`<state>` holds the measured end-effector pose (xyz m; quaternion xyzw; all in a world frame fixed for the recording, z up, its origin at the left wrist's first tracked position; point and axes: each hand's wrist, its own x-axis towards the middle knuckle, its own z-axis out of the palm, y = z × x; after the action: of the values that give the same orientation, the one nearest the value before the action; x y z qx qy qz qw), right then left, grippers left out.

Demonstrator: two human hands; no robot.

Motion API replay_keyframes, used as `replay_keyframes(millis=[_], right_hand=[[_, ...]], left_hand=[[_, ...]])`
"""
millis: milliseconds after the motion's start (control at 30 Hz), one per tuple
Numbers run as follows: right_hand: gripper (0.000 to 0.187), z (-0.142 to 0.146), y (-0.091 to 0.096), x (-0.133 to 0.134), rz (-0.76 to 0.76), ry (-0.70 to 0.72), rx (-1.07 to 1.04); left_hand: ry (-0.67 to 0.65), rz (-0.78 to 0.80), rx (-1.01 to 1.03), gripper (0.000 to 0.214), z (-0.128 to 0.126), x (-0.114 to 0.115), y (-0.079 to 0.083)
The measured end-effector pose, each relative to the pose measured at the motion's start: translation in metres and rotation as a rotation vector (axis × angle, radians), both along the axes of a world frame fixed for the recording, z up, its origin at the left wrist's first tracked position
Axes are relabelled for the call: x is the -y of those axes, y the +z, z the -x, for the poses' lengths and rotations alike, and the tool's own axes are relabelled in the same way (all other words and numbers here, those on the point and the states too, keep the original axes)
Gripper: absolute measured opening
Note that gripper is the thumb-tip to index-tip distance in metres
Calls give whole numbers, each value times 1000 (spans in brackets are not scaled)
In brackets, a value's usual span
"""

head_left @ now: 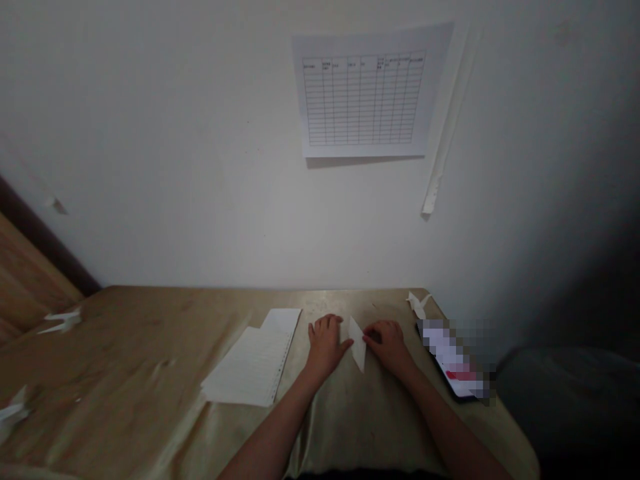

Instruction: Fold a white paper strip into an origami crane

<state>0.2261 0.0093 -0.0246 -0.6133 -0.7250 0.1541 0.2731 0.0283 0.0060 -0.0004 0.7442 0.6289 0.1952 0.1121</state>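
A small folded white paper piece (357, 341), pointed at both ends, lies on the tan table (150, 360) between my two hands. My left hand (325, 345) rests on the table with its fingers curled and its thumb tip touching the paper's left edge. My right hand (387, 343) is closed in a pinch on the paper's right edge. Both forearms reach in from the bottom of the view.
A stack of lined white sheets (255, 363) lies left of my hands. A phone (453, 360) lies at the table's right edge, with a folded paper figure (419, 304) behind it. More paper figures sit at the far left (60, 321). A printed table sheet (365, 93) hangs on the wall.
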Motion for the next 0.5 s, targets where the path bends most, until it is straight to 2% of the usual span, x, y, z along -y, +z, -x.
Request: replay_keyframes(millis=[167,233,300,433,500], right_hand=[[12,0,-4,-2,-27,-12,59],[10,0,-6,-3,-36,-22,67],[10,-1,-7,-3,-43,-24,59],[15,-1,-9,-3,-35,-23,17],[19,-2,-8,-2,-43,-33,-1]], left_hand=[[-49,-4,-8,23,1,2,4],[-74,14,-5,17,2,2,4],[-115,34,5,21,3,3,3],[-207,43,-6,44,4,5,2],[-214,48,-12,45,3,6,2]])
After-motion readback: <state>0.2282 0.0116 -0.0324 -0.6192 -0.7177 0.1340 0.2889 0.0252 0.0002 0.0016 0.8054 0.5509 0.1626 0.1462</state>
